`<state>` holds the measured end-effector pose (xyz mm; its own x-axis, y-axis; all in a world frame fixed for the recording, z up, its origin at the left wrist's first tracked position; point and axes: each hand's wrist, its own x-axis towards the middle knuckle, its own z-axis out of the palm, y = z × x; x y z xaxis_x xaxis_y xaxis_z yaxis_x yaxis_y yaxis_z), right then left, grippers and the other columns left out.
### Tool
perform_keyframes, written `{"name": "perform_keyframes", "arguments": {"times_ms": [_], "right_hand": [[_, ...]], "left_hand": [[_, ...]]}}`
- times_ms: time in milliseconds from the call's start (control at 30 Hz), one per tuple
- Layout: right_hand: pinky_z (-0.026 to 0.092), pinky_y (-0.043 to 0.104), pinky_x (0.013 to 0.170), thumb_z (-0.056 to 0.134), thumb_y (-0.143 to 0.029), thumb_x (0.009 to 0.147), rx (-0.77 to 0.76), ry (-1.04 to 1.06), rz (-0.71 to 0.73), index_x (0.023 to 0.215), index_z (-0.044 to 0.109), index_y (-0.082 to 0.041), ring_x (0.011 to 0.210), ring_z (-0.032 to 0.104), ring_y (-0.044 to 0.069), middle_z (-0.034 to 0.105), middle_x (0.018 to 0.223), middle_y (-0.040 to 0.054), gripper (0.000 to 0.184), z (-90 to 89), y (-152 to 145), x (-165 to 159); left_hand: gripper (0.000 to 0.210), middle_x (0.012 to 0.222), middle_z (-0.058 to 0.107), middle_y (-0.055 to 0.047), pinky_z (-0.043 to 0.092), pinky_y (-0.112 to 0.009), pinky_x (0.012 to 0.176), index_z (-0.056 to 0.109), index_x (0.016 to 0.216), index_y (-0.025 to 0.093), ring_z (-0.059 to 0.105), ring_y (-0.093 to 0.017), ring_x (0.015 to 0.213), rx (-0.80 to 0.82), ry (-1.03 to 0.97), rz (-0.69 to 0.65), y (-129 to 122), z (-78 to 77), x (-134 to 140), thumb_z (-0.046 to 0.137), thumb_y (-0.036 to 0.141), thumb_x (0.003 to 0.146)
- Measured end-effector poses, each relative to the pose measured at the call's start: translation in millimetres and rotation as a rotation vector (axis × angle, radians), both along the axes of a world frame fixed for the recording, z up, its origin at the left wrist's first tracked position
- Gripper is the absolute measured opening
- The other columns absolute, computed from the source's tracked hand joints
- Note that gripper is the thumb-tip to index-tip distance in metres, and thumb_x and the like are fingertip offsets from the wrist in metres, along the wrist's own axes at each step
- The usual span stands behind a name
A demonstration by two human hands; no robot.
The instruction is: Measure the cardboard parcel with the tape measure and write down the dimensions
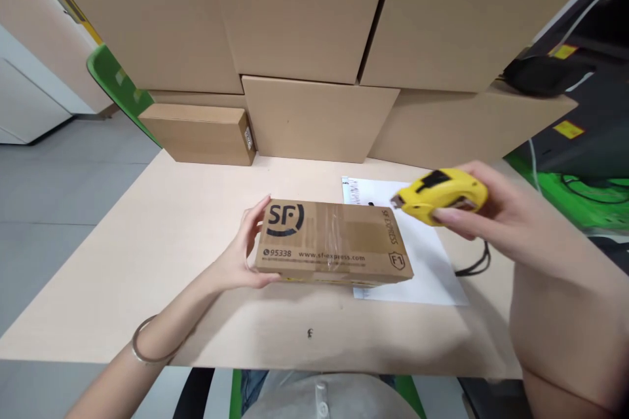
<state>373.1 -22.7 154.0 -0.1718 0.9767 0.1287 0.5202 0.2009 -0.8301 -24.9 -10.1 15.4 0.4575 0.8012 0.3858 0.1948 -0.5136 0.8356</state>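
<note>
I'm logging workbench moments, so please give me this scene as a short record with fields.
Left hand: left hand gripping the left end of the SF Express carton
Right hand: right hand holding a yellow tool, probably a tape measure, metal tip toward the carton
Paper: white sheet, partly hidden
Table back left: brown box

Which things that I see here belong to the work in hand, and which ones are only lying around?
In the work:
SF carton, held by the left hand
yellow tool, held by the right hand

Apparently only lying around:
white sheet, partly hidden by the carton
dark cable
brown box, back left
</note>
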Motion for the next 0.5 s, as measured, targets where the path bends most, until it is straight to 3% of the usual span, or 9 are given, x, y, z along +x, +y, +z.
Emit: {"name": "perform_keyframes", "arguments": {"times_ms": [100, 200, 267, 367, 433, 500], "right_hand": [[0.053, 0.034, 0.061, 0.075, -0.056, 0.088, 0.045, -0.145, 0.178, 0.109, 0.064, -0.032, 0.077, 0.065, 0.023, 0.070, 0.096, 0.0033, 0.034, 5.9, 8.7, -38.4], [0.054, 0.034, 0.066, 0.070, -0.054, 0.094, 0.055, -0.228, 0.380, 0.132, 0.057, -0.034, 0.080, 0.069, 0.023, 0.074, 0.109, 0.0029, 0.044, 7.1, 18.2, -80.1], [0.054, 0.035, 0.074, 0.065, -0.048, 0.099, 0.107, -0.231, 0.524, 0.142, 0.050, -0.037, 0.088, 0.071, 0.022, 0.074, 0.119, 0.0020, 0.047, 6.6, 23.7, -106.8], [0.052, 0.035, 0.086, 0.054, -0.042, 0.105, 0.186, -0.241, 0.694, 0.143, 0.051, -0.038, 0.103, 0.069, 0.023, 0.071, 0.127, 0.0020, 0.038, 4.1, 29.0, -140.7], [0.050, 0.035, 0.080, 0.050, -0.046, 0.107, 0.201, -0.284, 0.735, 0.141, 0.054, -0.037, 0.097, 0.068, 0.023, 0.072, 0.118, 0.0026, 0.035, 1.0, 31.1, -155.0], [0.048, 0.035, 0.075, 0.049, -0.049, 0.107, 0.191, -0.333, 0.730, 0.140, 0.056, -0.038, 0.090, 0.067, 0.023, 0.071, 0.111, 0.0027, 0.036, -2.3, 32.4, -159.5]], "left_hand": [[0.126, 0.163, 0.033, -0.019, 0.035, -0.067, 0.122, 0.018, 0.168, 0.032, 0.038, -0.045, 0.149, 0.057, 0.026, 0.062, -2.5, -19.3, -5.2, 0.086, 0.068, 0.069], [0.127, 0.168, 0.028, -0.020, 0.031, -0.067, 0.124, 0.017, 0.168, 0.029, 0.032, -0.047, 0.153, 0.067, 0.047, 0.067, -1.1, -30.6, -10.0, 0.085, 0.070, 0.069], [0.128, 0.167, 0.031, -0.021, 0.035, -0.066, 0.122, 0.018, 0.168, 0.028, 0.036, -0.046, 0.151, 0.066, 0.031, 0.067, 0.5, -36.6, -12.4, 0.085, 0.071, 0.067], [0.120, 0.152, 0.048, -0.019, 0.050, -0.060, 0.110, 0.028, 0.162, 0.030, 0.054, -0.042, 0.136, 0.056, 0.015, 0.066, 2.0, -46.7, -15.7, 0.086, 0.070, 0.066], [0.116, 0.146, 0.051, -0.016, 0.056, -0.057, 0.102, 0.027, 0.161, 0.032, 0.061, -0.039, 0.128, 0.056, 0.003, 0.068, 2.1, -52.2, -16.7, 0.086, 0.069, 0.067], [0.122, 0.151, 0.045, -0.017, 0.057, -0.057, 0.101, 0.015, 0.164, 0.038, 0.059, -0.038, 0.131, 0.101, -0.023, 0.068, 2.4, -54.0, -15.8, 0.085, 0.070, 0.070]]}}
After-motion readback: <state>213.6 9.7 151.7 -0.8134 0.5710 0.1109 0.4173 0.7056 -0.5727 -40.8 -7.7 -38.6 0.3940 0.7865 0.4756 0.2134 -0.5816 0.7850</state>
